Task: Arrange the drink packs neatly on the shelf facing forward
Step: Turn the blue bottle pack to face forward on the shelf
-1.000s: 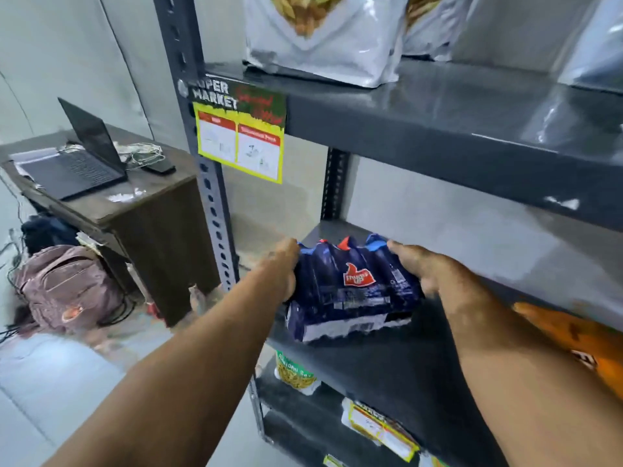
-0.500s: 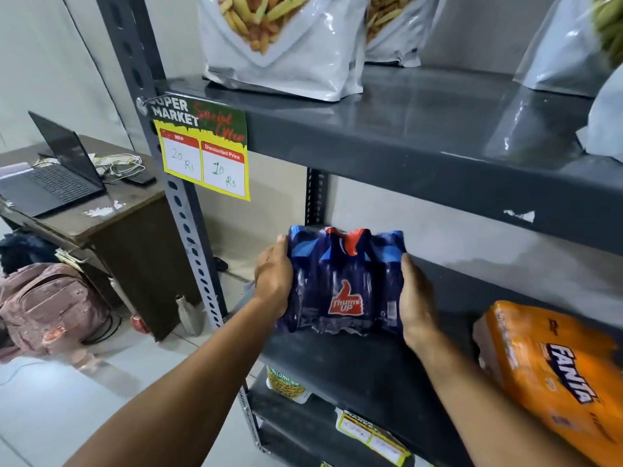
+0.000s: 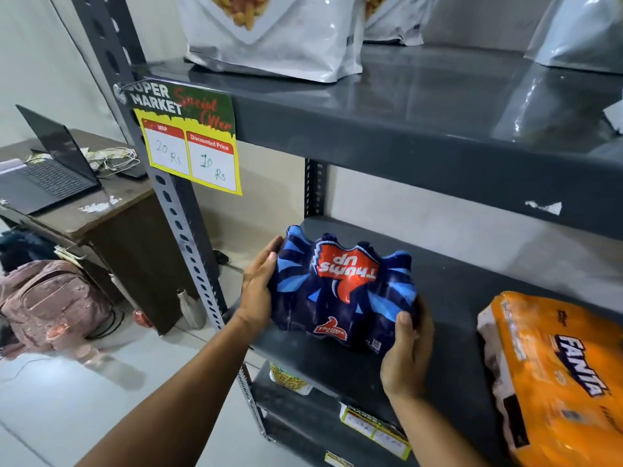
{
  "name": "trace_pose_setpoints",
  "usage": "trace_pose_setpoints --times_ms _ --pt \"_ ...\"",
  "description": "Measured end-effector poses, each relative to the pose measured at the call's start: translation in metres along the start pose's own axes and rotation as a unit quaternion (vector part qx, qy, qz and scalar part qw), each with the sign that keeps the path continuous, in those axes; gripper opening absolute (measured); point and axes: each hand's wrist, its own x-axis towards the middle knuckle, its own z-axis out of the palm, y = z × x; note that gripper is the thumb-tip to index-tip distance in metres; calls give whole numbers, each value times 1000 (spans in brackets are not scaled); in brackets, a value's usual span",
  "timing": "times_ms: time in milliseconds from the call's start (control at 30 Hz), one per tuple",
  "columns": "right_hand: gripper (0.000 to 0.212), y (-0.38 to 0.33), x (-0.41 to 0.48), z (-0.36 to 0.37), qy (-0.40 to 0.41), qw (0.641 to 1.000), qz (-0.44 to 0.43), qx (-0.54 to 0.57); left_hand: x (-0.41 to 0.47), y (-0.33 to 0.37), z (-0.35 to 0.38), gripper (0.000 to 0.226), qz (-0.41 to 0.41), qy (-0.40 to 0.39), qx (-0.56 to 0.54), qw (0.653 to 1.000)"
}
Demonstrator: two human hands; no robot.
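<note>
My left hand (image 3: pixel 259 291) and right hand (image 3: pixel 406 352) clasp the blue drink pack (image 3: pixel 340 291) at the near-left of the middle shelf (image 3: pixel 472 291); its big logo reads upside down; slick wrap could slip, or I might shelve it inverted; orange pack (image 3: pixel 559 382) lies right.

Both arms reach forward; the left hand (image 3: pixel 258 291) presses flat against the blue drink pack's (image 3: pixel 340 291) left side, the right hand (image 3: pixel 406 355) cups its lower right corner.

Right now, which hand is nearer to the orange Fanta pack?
Right. The right hand grips the blue Thums Up pack at its lower right corner, beside the Fanta pack; the left hand holds its far left side.
</note>
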Motion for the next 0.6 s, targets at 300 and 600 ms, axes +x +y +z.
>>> trace_pose_setpoints --times_ms 300,600 --pt "33 -5 77 27 3 997 70 37 -43 -20 12 39 45 126 94 987" --pt "36 -13 118 57 -68 984 158 -53 -97 -48 33 72 85 176 95 976"
